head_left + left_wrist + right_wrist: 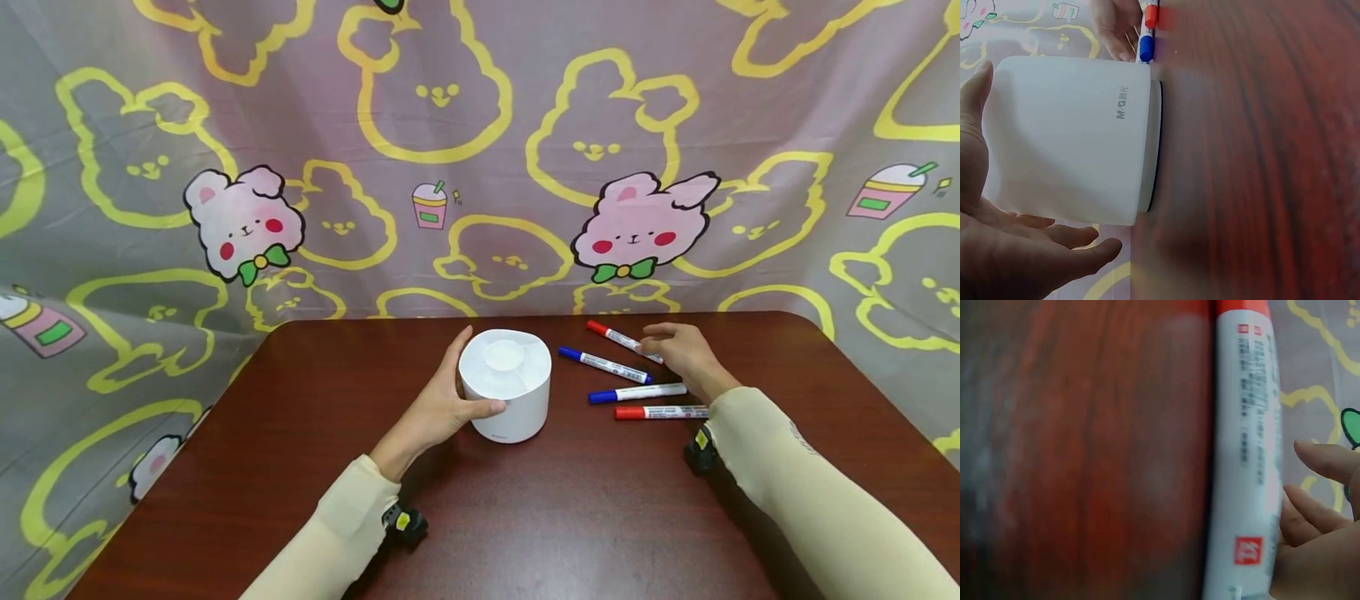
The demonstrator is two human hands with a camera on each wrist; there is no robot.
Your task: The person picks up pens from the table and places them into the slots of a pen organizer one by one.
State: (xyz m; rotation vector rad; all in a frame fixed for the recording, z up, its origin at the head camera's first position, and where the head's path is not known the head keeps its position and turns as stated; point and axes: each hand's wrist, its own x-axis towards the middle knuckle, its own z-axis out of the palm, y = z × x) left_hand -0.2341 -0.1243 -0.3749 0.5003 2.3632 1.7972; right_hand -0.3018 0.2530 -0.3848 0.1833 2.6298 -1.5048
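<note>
The dark reddish-brown wooden counter stretches out before me, backed by a grey-pink cloth printed with yellow bunny outlines. Near its middle stands a white round plastic pen holder — my left hand rests against its left side, fingers relaxed and fairly straight, thumb lying along the front wall. To the right of the holder lie four white-barrelled markers, just beside one another: a red-capped one farthest back, two blue-capped ones, and another red-capped one nearest me. My right hand lies over the far red marker, fingers loosely bent, fingertips touching its barrel — not closed round it.
</note>
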